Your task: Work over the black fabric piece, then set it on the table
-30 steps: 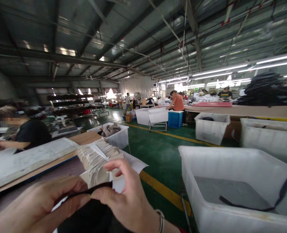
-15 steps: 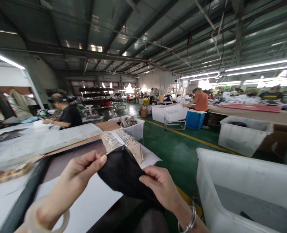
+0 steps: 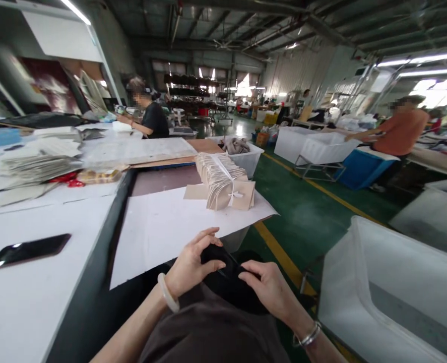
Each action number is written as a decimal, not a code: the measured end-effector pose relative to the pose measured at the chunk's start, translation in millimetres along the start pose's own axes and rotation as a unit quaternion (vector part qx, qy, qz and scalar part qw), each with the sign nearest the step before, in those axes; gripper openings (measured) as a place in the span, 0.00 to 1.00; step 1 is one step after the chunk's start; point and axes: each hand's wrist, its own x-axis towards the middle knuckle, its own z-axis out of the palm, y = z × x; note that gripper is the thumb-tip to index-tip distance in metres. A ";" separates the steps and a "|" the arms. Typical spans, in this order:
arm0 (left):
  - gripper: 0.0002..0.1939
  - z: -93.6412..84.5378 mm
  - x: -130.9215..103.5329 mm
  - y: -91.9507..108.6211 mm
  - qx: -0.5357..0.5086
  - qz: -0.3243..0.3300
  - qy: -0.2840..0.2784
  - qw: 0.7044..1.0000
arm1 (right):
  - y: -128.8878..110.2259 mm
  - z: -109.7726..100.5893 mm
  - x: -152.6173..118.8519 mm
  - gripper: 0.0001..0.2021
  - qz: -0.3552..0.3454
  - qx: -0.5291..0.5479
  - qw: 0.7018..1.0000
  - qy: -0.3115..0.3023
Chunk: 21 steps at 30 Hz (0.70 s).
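both hands, the left hand (image 3: 191,264) and the right hand (image 3: 270,292), are pinching a black fabric piece (image 3: 229,280) low at the lap, fingers closed on its edge seemingly to keep it taut, with the tied stack of paper tags (image 3: 223,181) lying ahead on the worktop (image 3: 163,227).

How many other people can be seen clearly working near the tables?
2: one person in black at the far left table, one person in orange on the right. Farther, blurred figures may be more.
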 end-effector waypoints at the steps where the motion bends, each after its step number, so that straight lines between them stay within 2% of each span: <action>1: 0.14 0.7 -2.8 -1.8 -0.001 -0.002 -0.008 1.000 | -0.6 3.3 -0.8 0.10 -0.002 -0.002 1.000 -0.006; 7: 0.04 6.6 -11.5 -12.3 -0.041 -0.012 -0.021 0.999 | -1.4 10.8 -4.7 0.11 -0.025 -0.026 0.999 -0.026; 12: 0.05 11.1 -12.9 -13.6 -0.083 -0.038 -0.041 0.995 | 3.8 10.0 -9.8 0.12 -0.027 -0.033 0.999 -0.014; 18: 0.06 17.4 -16.9 -9.3 -0.106 -0.082 -0.043 0.990 | 10.2 12.1 -15.6 0.13 -0.017 0.011 1.000 -0.005; 21: 0.06 20.7 -19.0 -5.3 -0.101 -0.086 -0.046 0.990 | 12.2 17.0 -16.5 0.09 0.003 0.053 0.999 0.004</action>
